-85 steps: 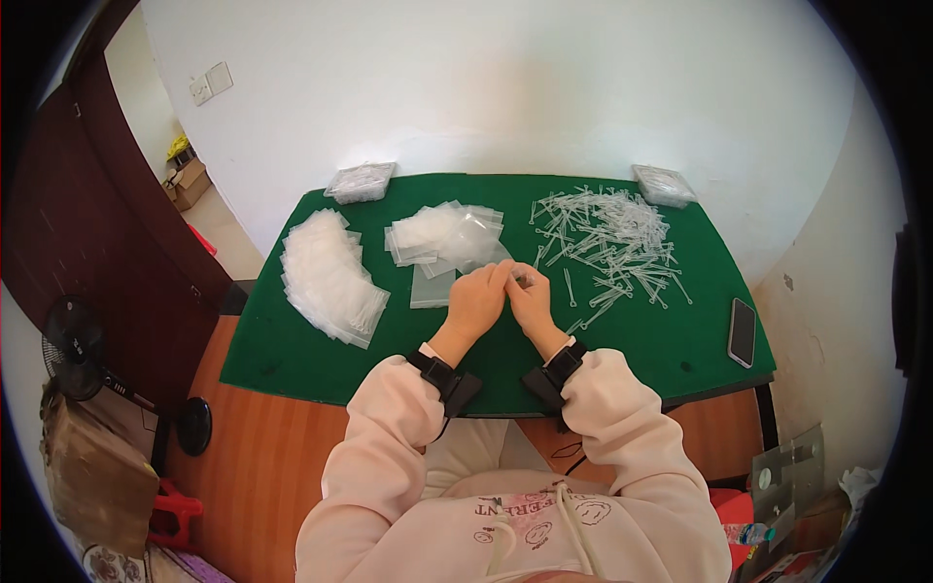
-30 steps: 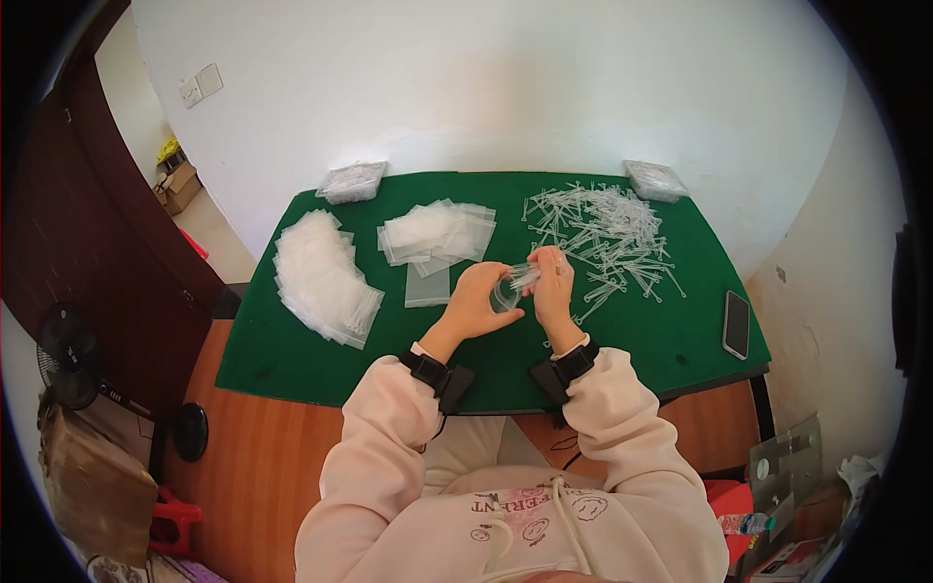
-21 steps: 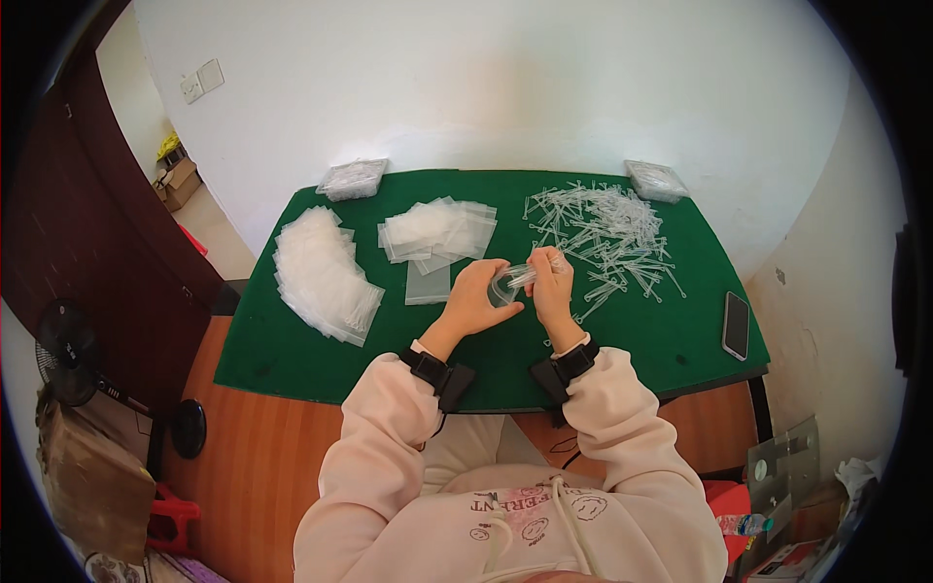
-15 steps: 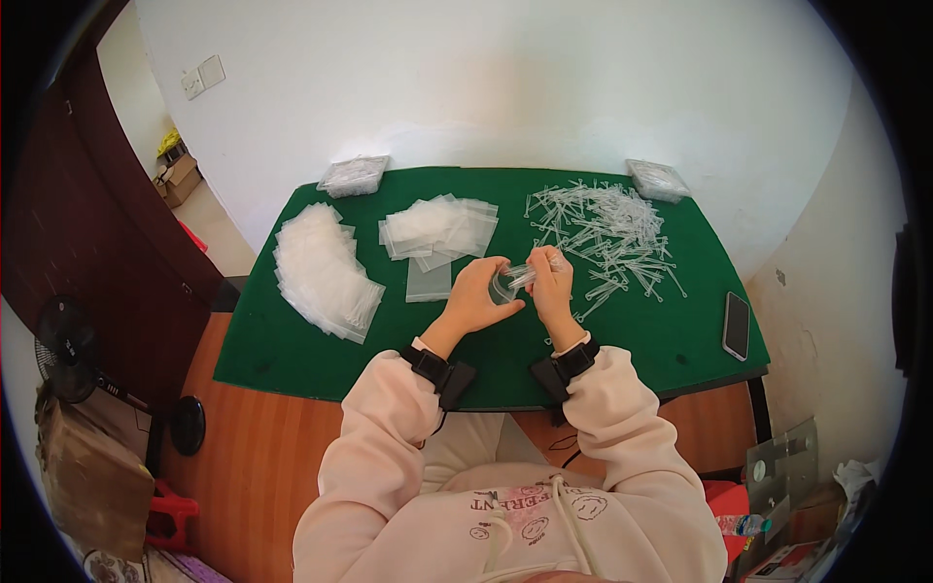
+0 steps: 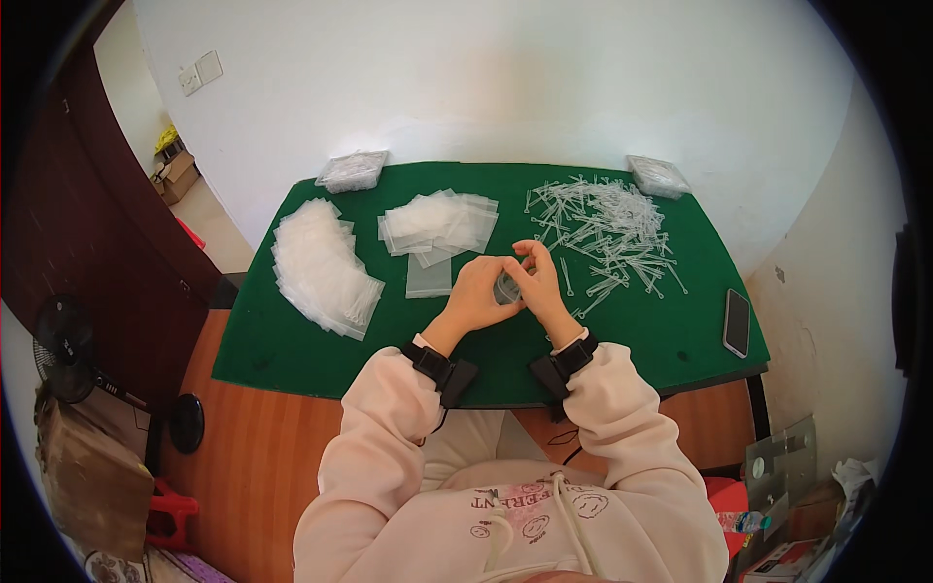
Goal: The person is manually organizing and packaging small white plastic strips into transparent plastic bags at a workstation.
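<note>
Both hands meet over the middle of the green-covered table (image 5: 389, 360). My left hand (image 5: 476, 296) is closed around a small clear zip bag (image 5: 506, 289), its mouth between the hands. My right hand (image 5: 536, 287) is against the bag from the right, thumb at its edge and fingers curled over the top. Whatever the bag contains is mostly hidden by my fingers. Right of my right hand lies a wide loose pile of clear plastic sticks with ringed ends (image 5: 607, 228). Just beyond my left hand are a heap of flat zip bags (image 5: 442, 222) and a single flat bag (image 5: 429, 280).
A fanned stack of filled-looking clear bags (image 5: 321, 267) covers the table's left side. Clear boxes stand at the back left (image 5: 353, 172) and back right (image 5: 658, 177), near the wall. A phone (image 5: 736, 324) lies by the right edge. A black fan (image 5: 66, 345) stands left of the table.
My right hand has brought the bundle of clear sticks to the bag, and the bundle no longer shows. Its fingers have moved up and left, over the bag. My left hand stays nearly still.
</note>
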### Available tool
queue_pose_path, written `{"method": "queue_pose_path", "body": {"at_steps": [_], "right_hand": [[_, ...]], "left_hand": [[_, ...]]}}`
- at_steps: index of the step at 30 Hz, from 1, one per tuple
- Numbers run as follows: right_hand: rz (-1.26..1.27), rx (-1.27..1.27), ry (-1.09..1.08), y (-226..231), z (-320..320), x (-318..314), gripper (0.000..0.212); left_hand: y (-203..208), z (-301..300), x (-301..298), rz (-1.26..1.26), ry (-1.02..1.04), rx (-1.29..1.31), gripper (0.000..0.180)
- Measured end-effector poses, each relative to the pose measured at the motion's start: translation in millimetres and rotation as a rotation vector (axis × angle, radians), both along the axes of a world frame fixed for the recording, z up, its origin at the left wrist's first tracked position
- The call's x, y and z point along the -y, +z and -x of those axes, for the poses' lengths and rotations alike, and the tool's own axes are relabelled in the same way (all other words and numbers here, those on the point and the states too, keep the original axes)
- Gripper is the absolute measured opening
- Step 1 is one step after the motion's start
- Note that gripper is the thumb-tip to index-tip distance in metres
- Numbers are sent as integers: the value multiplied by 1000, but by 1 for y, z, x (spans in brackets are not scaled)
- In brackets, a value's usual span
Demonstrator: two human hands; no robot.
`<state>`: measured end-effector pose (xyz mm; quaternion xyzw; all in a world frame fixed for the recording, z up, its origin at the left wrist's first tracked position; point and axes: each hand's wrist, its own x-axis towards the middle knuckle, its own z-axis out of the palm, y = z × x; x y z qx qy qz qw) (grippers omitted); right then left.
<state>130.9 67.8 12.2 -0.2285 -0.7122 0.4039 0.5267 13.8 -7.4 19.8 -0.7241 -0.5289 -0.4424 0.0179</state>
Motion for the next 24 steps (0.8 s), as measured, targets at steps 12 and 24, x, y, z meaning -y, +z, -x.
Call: {"method": "queue_pose_path", "body": {"at_steps": [12, 24], "right_hand": [[645, -30, 587, 4, -4, 6, 25], [549, -147, 485, -9, 1, -1, 15]], "left_hand": [[7, 21, 2, 123, -490, 975, 57], [-10, 20, -6, 427, -317, 1083, 23]]}}
